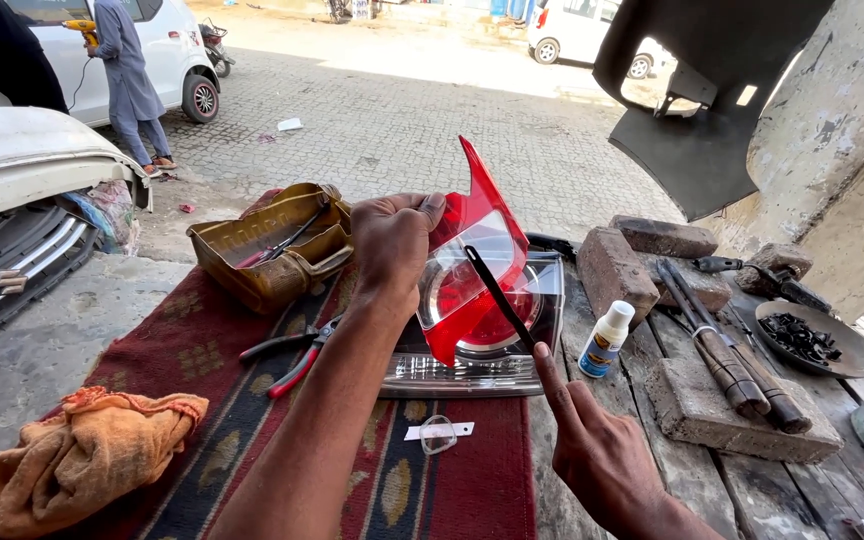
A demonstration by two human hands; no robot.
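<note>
At an outdoor workbench, a person's left hand (pixel 392 240) grips the upper edge of a red-and-clear plastic car tail light (pixel 472 280), holding it upright over a second lamp unit (pixel 482 370) lying flat on the red patterned rug (pixel 202 350); the right hand (pixel 597 450) pinches a thin black stick (pixel 499 296), its tip resting against the lens; a small white squeeze bottle (pixel 605 340) stands just beside the lamps; red-handled pliers (pixel 292 355) lie near the left forearm; an orange cloth (pixel 77 455) sits crumpled at the rug's corner.
</note>
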